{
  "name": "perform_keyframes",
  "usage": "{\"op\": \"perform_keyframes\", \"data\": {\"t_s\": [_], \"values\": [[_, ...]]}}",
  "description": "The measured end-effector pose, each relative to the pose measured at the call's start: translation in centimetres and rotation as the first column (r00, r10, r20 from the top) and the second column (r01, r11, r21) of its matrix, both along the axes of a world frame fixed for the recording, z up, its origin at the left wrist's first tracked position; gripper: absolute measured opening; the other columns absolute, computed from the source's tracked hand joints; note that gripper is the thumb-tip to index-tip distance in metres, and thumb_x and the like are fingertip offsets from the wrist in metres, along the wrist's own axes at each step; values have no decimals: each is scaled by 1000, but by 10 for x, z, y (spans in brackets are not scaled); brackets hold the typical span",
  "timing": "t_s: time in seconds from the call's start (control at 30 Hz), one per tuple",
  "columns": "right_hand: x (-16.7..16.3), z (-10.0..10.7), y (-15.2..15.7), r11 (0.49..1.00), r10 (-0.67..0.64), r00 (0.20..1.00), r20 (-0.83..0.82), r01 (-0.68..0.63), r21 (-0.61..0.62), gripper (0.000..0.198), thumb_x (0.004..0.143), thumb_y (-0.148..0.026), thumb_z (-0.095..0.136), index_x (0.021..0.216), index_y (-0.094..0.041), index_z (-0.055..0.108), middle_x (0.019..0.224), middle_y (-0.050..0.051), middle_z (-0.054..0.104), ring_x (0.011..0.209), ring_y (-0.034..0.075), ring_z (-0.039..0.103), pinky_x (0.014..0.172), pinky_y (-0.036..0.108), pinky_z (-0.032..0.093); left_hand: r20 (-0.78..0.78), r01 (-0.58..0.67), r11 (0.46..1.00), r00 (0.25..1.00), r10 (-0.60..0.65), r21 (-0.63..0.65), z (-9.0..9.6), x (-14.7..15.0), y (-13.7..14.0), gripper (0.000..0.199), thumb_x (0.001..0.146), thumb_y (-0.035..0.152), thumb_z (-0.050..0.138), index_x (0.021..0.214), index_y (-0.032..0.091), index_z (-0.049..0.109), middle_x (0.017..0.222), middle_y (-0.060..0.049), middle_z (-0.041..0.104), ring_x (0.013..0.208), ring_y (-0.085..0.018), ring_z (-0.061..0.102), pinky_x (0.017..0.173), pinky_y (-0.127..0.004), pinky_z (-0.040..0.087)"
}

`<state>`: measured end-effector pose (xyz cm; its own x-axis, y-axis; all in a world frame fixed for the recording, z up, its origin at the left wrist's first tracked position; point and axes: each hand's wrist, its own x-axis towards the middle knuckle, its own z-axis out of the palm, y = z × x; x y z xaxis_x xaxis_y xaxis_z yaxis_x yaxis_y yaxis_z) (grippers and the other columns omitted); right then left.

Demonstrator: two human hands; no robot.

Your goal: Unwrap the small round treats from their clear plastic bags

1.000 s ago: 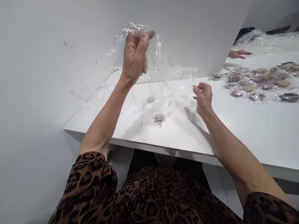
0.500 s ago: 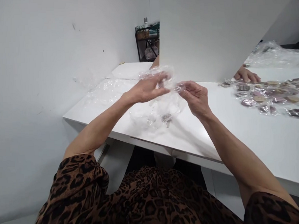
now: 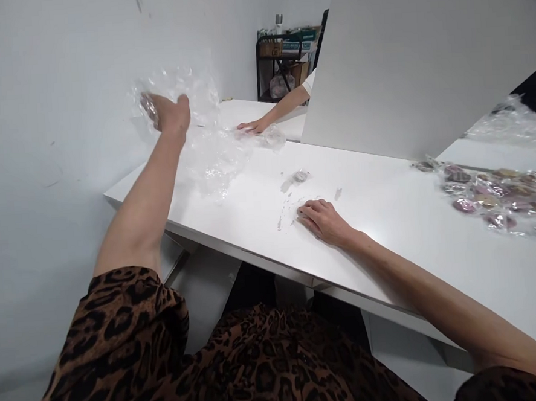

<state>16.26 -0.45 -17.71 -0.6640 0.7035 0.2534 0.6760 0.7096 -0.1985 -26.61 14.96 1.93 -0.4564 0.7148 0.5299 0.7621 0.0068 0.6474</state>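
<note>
My left hand point(image 3: 166, 113) is raised at the far left, by the wall, its fingers wrapped in crinkled clear plastic wrap point(image 3: 192, 87). More clear plastic point(image 3: 216, 167) lies on the white table below it. My right hand point(image 3: 324, 221) rests on the tabletop with its fingers bent and close together. What is under its fingertips is hidden. Small greyish scraps point(image 3: 279, 221) are scattered just left of it. A small clear-wrapped piece point(image 3: 300, 175) lies a little beyond the fingers, apart from them.
Several wrapped discs, pink, brown and tan point(image 3: 499, 195), lie at the right. A white panel point(image 3: 405, 65) stands across the table's back. Another person's hand point(image 3: 257, 125) touches plastic beyond its left end. A black shelf point(image 3: 281, 54) holds boxes behind.
My hands have parted: the left went left and up with the plastic, the right came down onto the table. The plastic in front of me is gone, baring scraps and a small piece.
</note>
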Motion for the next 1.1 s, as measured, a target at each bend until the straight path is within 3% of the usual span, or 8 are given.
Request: {"op": "perform_keyframes", "data": {"t_s": [0.07,0.13,0.27,0.37,0.5,0.7,0.93,1.1], "values": [[-1,-3,8,999,14,1000,17,-15,47,53,109,-41,23,117,-12,67,116,22,66,101,28,56,93,43,47,98,-90,993,990,97,-75,-36,11,-20,96,96,26,69,158,-8,4,174,-28,-1,165,-35,-1,134,-60,0],[0,-4,18,998,2,999,34,-4,70,54,109,-39,21,111,-11,67,105,21,66,94,27,55,88,40,47,85,-28,999,996,30,-24,-71,28,-49,88,92,33,74,161,8,25,177,-17,13,166,-30,4,137,-49,3],[-2,6,48,992,-114,993,32,113,48,59,109,-46,21,111,-11,68,99,20,66,96,28,58,85,39,48,-44,250,966,968,-248,58,-113,53,-96,52,96,54,63,134,18,63,151,-15,58,142,-31,55,123,-47,44],[-8,25,80,954,-300,954,-7,300,15,59,108,-48,25,130,-8,62,116,23,65,108,31,59,92,41,49,26,282,960,959,-282,7,-113,60,-105,48,97,59,55,111,17,71,122,-13,73,100,-23,75,92,-37,63],[-28,40,109,904,-405,909,102,414,-106,69,103,-61,39,156,-16,42,144,24,53,120,35,57,94,44,50,208,410,910,897,-389,-66,-101,67,-97,41,97,56,57,88,18,69,89,-5,73,65,-14,70,66,-27,62],[-47,30,96,944,-326,903,282,327,42,50,109,-43,27,138,-12,54,129,24,60,116,34,58,84,39,49,286,502,836,853,-437,-220,-121,94,-88,19,92,35,62,91,19,72,93,-3,73,62,-13,69,66,-27,60],[-23,34,90,974,-223,831,509,215,75,43,98,-5,27,131,-2,55,121,29,62,109,32,61,80,37,46,291,539,791,837,-464,-290,-140,136,-52,15,91,27,60,92,19,72,104,-5,73,65,-15,71,76,-30,58],[-4,43,80,984,-174,878,446,173,43,44,108,-26,25,130,-6,57,125,26,62,105,31,63,78,37,45,323,562,768,820,-471,-307,-156,163,-37,13,90,24,60,92,19,72,102,-5,74,65,-14,70,77,-30,57]]}}
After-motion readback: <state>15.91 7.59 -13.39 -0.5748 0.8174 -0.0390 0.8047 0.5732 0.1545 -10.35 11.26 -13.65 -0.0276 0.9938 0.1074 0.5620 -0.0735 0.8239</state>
